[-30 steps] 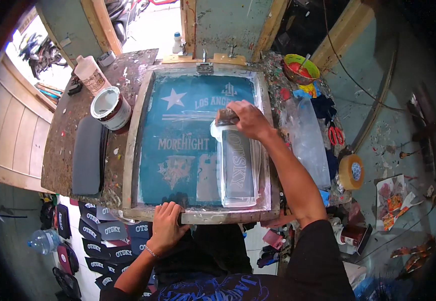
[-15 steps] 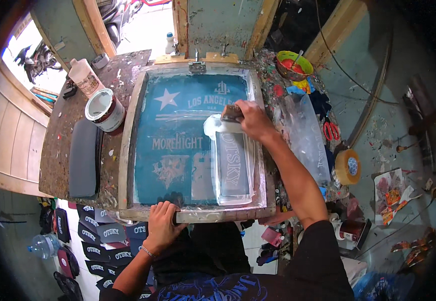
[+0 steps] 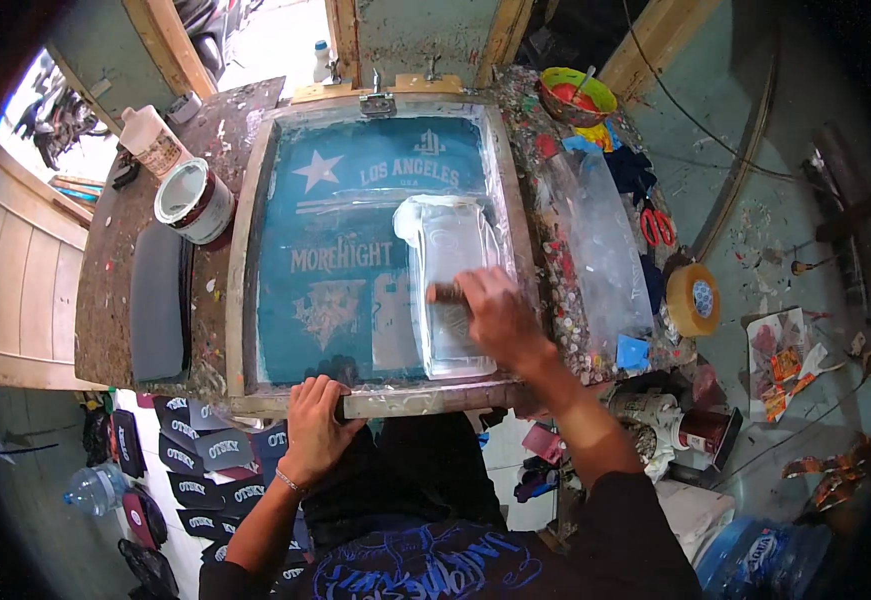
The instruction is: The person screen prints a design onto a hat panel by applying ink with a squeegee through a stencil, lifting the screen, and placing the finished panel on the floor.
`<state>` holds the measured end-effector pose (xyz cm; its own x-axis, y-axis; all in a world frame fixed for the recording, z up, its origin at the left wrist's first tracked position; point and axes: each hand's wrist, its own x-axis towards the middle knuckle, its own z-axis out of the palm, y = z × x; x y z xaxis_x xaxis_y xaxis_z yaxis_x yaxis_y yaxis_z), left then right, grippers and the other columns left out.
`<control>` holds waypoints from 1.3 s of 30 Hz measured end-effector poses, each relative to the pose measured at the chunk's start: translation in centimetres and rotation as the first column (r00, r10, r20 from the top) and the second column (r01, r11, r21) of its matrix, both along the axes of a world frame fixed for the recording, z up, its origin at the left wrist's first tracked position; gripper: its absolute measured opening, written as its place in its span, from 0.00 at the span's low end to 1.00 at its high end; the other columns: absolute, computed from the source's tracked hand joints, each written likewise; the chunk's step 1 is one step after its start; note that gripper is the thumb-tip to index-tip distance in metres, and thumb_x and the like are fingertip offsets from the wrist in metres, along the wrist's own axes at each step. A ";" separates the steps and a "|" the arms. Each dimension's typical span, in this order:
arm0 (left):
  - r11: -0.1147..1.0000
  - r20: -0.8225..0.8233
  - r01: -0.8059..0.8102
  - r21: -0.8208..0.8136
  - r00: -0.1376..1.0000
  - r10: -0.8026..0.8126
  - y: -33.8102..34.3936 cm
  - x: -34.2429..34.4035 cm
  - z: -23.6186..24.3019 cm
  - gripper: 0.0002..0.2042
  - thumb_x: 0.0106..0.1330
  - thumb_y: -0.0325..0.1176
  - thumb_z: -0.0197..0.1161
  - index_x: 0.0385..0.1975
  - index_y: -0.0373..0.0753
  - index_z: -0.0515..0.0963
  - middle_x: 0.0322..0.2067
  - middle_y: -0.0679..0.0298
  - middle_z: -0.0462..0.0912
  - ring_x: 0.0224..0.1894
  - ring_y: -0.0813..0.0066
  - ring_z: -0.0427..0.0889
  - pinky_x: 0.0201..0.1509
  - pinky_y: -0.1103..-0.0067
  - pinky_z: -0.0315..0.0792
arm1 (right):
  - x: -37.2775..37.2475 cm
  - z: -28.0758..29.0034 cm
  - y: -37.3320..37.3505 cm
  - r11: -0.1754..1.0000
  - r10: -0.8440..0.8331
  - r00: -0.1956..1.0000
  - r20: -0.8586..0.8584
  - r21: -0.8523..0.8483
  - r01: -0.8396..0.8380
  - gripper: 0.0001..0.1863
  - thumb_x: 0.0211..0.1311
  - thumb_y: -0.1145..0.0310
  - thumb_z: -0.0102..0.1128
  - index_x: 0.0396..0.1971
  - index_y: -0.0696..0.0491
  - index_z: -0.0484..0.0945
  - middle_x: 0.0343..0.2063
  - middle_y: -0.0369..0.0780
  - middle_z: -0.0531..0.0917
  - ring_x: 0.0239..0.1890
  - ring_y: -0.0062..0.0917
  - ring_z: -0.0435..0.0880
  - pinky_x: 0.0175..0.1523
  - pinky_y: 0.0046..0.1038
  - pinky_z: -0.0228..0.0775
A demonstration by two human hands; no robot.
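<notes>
A screen printing frame lies flat on the table before me, its blue-green mesh bearing several designs. My right hand, blurred by motion, is closed round a squeegee with a brown wooden grip. The squeegee is on the long panel at the mesh's right, partly hidden by the hand. White ink lies thick at the panel's far end and smeared along its borders. My left hand grips the near rail of the frame, fingers over the top. A metal hinge clamp holds the far rail.
Left of the frame stand an open ink can, a plastic jug and a stack of dark grey pieces. On the right are a bowl of red ink, clear plastic, red scissors and a tape roll. Printed dark pieces lie below.
My right hand has drawn the squeegee toward me, from the panel's far end to its middle, leaving the lettering there whitened. My left hand stays on the rail. The whole view has shifted slightly.
</notes>
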<state>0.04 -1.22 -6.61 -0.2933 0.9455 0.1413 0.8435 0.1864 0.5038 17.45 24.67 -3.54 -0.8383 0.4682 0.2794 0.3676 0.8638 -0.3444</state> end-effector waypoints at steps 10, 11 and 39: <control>0.998 -0.010 0.008 0.059 1.000 -0.008 -0.1 0.2 0.0 0.21 0.44 0.35 0.77 0.36 0.40 0.74 0.34 0.61 0.74 0.40 0.59 0.73 0.46 0.68 0.65 | 5.5 -0.7 -7.5 0.999 0.005 1.000 -0.013 -0.037 -0.005 0.18 0.53 0.81 0.51 0.47 0.60 0.74 0.42 0.49 0.79 0.47 0.44 0.78 0.56 0.43 0.72; 0.999 -0.021 0.015 0.046 1.000 -0.014 0.0 0.1 0.1 0.21 0.44 0.35 0.77 0.36 0.40 0.75 0.33 0.61 0.74 0.40 0.59 0.74 0.47 0.68 0.65 | 5.8 -0.7 -7.8 0.999 0.007 1.000 -0.016 -0.031 -0.007 0.19 0.54 0.80 0.52 0.48 0.60 0.74 0.43 0.49 0.79 0.49 0.44 0.78 0.58 0.43 0.72; 0.962 -0.253 0.273 0.004 0.931 -0.264 13.3 1.5 -1.2 0.27 0.65 0.54 0.60 0.60 0.45 0.77 0.73 0.54 0.55 0.73 0.45 0.53 0.74 0.46 0.43 | -4.4 32.0 1.2 0.922 -0.268 0.934 -0.235 0.219 0.320 0.28 0.63 0.47 0.63 0.18 0.60 0.80 0.09 0.38 0.72 0.13 0.20 0.68 0.21 0.28 0.57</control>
